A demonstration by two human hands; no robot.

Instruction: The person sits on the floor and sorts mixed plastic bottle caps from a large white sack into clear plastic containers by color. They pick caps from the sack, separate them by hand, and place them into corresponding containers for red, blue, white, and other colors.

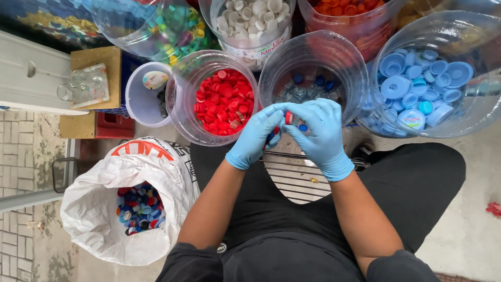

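Both my hands wear light blue gloves and meet in front of me, just below two clear jars. My left hand (254,137) cups several bottle caps, red and blue ones showing under its fingers. My right hand (319,130) pinches a small red cap (288,117) between thumb and fingertips, with a blue cap (302,127) just beneath. The jar of red caps (222,102) stands to the left of my hands. Directly beyond them is the jar with a few dark blue caps (312,86).
A white sack (94,209) of mixed caps sits open at my lower left. A big tub of light blue caps (417,89) is at right. Jars of white (250,21), orange (349,13) and multicoloured caps (167,28) line the back. A wire grate (292,177) lies between my knees.
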